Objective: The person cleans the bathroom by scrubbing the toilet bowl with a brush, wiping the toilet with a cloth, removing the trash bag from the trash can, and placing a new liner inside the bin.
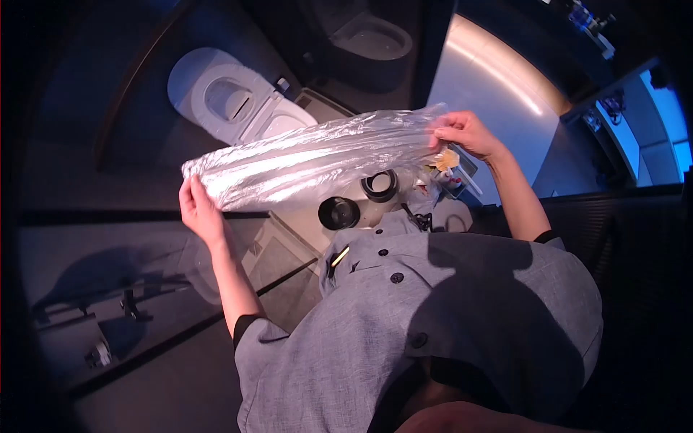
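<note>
The plastic (310, 162) hangs in the air in front of me, clear, crinkled and shiny, drawn out lengthwise between my hands; whether it is a bag or loose film I cannot tell. My left grip (201, 211) pinches its lower left end, thumb on the near side, and my right grip (465, 135) pinches the other end, a little higher in view. Below its near edge are two round black tubs, one open (339, 216), the other (390, 193) with something pale in it. Near my right grip lies an orange-yellow scrap (446, 160) among small clutter. Beyond the plastic is a white toilet (209, 76), lid up. My grey shirt (317, 353) fills the view nearest me.
</note>
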A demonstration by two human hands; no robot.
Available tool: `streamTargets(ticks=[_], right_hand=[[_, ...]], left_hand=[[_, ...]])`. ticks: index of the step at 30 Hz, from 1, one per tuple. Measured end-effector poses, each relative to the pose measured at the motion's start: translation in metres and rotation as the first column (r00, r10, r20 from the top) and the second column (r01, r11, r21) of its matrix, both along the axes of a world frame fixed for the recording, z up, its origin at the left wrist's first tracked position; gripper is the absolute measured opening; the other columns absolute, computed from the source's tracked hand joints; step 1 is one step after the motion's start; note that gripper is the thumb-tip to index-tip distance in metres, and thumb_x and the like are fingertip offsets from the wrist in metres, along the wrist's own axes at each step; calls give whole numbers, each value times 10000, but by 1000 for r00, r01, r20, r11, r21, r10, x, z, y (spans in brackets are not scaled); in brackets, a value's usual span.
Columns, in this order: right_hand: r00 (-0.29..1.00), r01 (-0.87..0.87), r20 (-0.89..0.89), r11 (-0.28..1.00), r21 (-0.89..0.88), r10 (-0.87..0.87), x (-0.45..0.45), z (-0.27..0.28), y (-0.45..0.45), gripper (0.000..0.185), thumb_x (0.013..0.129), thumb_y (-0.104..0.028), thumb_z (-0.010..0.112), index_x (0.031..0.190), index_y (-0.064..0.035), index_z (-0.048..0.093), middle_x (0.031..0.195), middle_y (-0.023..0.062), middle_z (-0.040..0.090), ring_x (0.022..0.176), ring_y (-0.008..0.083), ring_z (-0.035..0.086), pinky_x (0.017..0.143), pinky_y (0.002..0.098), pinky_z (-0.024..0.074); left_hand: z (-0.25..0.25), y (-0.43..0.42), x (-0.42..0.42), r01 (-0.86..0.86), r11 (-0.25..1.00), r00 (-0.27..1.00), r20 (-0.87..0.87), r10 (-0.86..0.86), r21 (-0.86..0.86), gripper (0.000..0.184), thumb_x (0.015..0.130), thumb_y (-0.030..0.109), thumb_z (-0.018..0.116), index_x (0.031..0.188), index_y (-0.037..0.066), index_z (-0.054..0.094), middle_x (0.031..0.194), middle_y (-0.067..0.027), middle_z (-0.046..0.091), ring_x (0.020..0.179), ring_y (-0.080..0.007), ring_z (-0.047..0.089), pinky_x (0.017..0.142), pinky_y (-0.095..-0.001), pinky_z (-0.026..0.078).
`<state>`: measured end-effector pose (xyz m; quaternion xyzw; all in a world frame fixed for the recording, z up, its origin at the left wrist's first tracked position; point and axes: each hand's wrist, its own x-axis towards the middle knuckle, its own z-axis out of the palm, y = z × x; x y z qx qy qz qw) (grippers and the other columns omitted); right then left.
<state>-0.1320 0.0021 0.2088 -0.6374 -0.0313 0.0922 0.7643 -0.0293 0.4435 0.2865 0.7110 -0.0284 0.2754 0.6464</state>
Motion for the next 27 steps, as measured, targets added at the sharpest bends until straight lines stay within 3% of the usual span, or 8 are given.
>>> streamTargets(ticks=[7, 10, 13, 15, 22, 25, 26, 27], right_hand=[[997, -8, -77, 962, 272, 30, 6, 9, 9, 206, 869, -80, 511, 998, 66, 579, 836, 150, 642, 680, 170, 639, 608, 242, 532], [972, 174, -161, 985, 6, -170, 14, 5, 15, 174, 833, -132, 600, 868, 38, 607, 778, 130, 644, 592, 121, 622, 475, 183, 495], [960, 223, -148, 968, -116, -239, 16, 0, 27, 158, 817, -131, 623, 841, 25, 607, 755, 119, 643, 565, 113, 612, 460, 186, 486], [961, 233, -125, 967, -106, -245, 16, -5, 33, 189, 828, -158, 607, 815, 30, 618, 683, 99, 632, 521, 97, 588, 444, 185, 478], [996, 83, -50, 945, 317, -71, 10, -22, 30, 248, 888, -98, 454, 1101, 15, 511, 853, 71, 615, 658, 116, 619, 574, 199, 485], [991, 80, -123, 952, 295, -45, -3, -13, 39, 261, 899, -130, 456, 1107, 16, 514, 844, 78, 615, 632, 125, 619, 551, 203, 484], [984, 109, -153, 988, 108, -92, 0, -21, 38, 280, 908, -162, 447, 1099, 30, 519, 873, 108, 622, 612, 147, 622, 544, 229, 503], [983, 112, -156, 988, 110, -94, -1, -21, 38, 280, 908, -162, 447, 1099, 30, 519, 873, 108, 622, 612, 147, 622, 544, 229, 503]], left_hand=[[-12, 21, 0, 18, 1000, 999, -47, -18, 7, 188, 883, 120, 545, 1019, -7, 572, 886, -20, 593, 745, -51, 529, 641, -181, 435], [-14, 31, 3, 3, 997, 989, -148, 8, 73, 186, 882, 145, 551, 994, -1, 583, 820, -2, 596, 673, -33, 520, 573, -168, 417], [-27, 30, 18, 21, 990, 969, -246, 14, 138, 177, 887, 168, 546, 963, 16, 593, 740, 32, 565, 605, -9, 469, 515, -158, 364], [-52, 46, 44, 210, 964, 892, -372, -258, -165, 144, 899, 169, 523, 925, 42, 586, 630, 70, 485, 515, 2, 376, 451, -165, 285], [-57, 42, 34, 204, 953, 952, -183, -247, -226, 173, 908, 152, 498, 1001, 14, 547, 903, -48, 594, 800, -99, 561, 709, -234, 466], [-51, 42, 24, 207, 960, 954, -179, -240, -186, 196, 910, 155, 495, 1031, 9, 541, 942, -65, 598, 843, -113, 569, 754, -249, 473], [-48, 41, 22, 194, 963, 960, -167, -226, -187, 198, 909, 157, 497, 1030, 7, 542, 946, -66, 598, 842, -113, 568, 755, -248, 471], [-45, 41, 20, 181, 965, 965, -154, -212, -188, 200, 909, 159, 498, 1029, 5, 542, 950, -67, 598, 841, -112, 568, 756, -246, 469]])
